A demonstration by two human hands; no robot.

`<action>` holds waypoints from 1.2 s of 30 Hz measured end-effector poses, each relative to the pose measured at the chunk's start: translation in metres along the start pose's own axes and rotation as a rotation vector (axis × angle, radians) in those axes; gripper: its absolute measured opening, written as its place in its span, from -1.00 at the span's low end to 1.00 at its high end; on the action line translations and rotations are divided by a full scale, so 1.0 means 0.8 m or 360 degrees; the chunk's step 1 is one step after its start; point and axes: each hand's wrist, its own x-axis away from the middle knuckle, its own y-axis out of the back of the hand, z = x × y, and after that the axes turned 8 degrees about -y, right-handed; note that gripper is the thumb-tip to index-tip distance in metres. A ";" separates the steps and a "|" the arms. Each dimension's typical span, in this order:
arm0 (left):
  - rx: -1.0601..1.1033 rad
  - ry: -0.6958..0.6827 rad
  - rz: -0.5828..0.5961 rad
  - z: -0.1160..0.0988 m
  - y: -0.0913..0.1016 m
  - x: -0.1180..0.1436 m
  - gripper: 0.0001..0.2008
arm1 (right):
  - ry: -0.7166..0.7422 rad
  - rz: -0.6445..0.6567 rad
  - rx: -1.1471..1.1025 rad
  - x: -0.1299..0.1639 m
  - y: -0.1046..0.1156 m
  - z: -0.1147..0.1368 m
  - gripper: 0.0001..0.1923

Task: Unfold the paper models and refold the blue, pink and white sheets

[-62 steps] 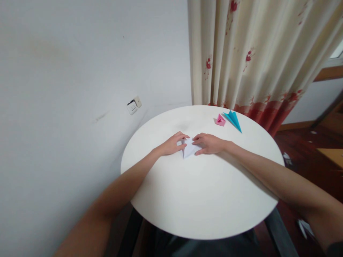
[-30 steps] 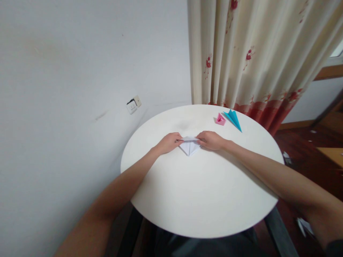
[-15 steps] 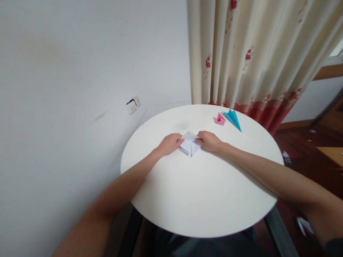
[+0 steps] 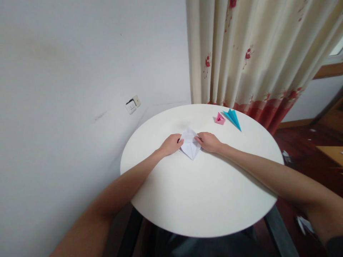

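A folded sheet of white paper (image 4: 190, 145) lies between my hands on the round white table (image 4: 203, 200). Its outline is a diamond, with one corner pointing toward me and creases showing down the lower half. My left hand (image 4: 172, 144) is closed on the paper's left edge, thumb on top. On the opposite edge, my right hand (image 4: 209, 142) pinches the paper between thumb and fingers. The fingers under the paper are hidden.
Toward the table's back right lie a pink folded-paper piece (image 4: 220, 119) and a blue paper plane (image 4: 233, 119). A wall with a socket (image 4: 131, 106) borders the left. A flowered curtain (image 4: 235, 64) hangs behind the table.
The paper's near corner has shifted slightly toward me, and its lower part looks flatter and wider. Both hands keep hold at nearly the same spots.
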 end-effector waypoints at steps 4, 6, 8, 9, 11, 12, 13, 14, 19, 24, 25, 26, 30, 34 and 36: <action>0.0360 0.0033 -0.0101 0.001 -0.008 0.000 -0.79 | -0.0007 -0.0077 -0.0154 0.002 0.003 0.001 -0.64; 0.0529 0.0062 -0.0207 0.000 -0.011 0.000 -0.74 | 0.0008 -0.0132 -0.0316 0.002 0.002 0.000 -0.66; 0.0663 0.0125 -0.0316 -0.001 -0.012 -0.001 -0.63 | 0.0044 -0.0172 -0.0481 0.001 0.000 -0.002 -0.66; 0.0716 0.0167 -0.0361 -0.003 -0.012 -0.001 -0.60 | 0.0070 -0.0194 -0.0555 0.001 -0.002 -0.002 -0.66; 0.0813 0.0254 -0.0451 -0.005 -0.013 -0.002 -0.54 | 0.0130 -0.0236 -0.0690 0.000 -0.006 -0.003 -0.64; 0.0856 0.0294 -0.0494 -0.007 -0.014 -0.002 -0.53 | 0.0158 -0.0255 -0.0749 -0.001 -0.008 -0.003 -0.63; 0.0897 0.0326 -0.0527 -0.008 -0.014 -0.002 -0.53 | 0.0180 -0.0265 -0.0797 -0.001 -0.009 -0.003 -0.63; 0.0936 0.0353 -0.0549 -0.010 -0.015 -0.002 -0.54 | 0.0193 -0.0264 -0.0831 -0.001 -0.010 -0.002 -0.63; 0.0991 0.0418 -0.0574 -0.013 -0.020 -0.002 -0.66 | 0.0222 -0.0211 -0.0871 0.003 -0.009 0.003 -0.64; 0.0968 0.0403 -0.0627 -0.010 -0.020 -0.004 -0.62 | 0.0325 -0.0276 -0.0931 0.004 -0.010 0.006 -0.60; 0.0963 0.0400 -0.0646 -0.009 -0.019 -0.004 -0.61 | 0.0331 -0.0294 -0.0949 0.004 -0.011 0.006 -0.60; 0.0950 0.0397 -0.0670 -0.010 -0.018 -0.005 -0.59 | 0.0332 -0.0310 -0.0966 0.004 -0.011 0.006 -0.59; 0.0868 0.0359 -0.0792 -0.013 -0.012 -0.004 -0.54 | 0.0351 -0.0340 -0.0989 0.003 -0.015 0.005 -0.59; 0.0762 0.0225 -0.0871 -0.018 -0.012 -0.003 -0.49 | 0.0441 -0.0299 -0.0856 0.004 -0.014 0.007 -0.60; 0.0717 0.0153 -0.0867 -0.020 -0.013 -0.003 -0.50 | 0.0491 -0.0251 -0.0772 0.005 -0.013 0.008 -0.61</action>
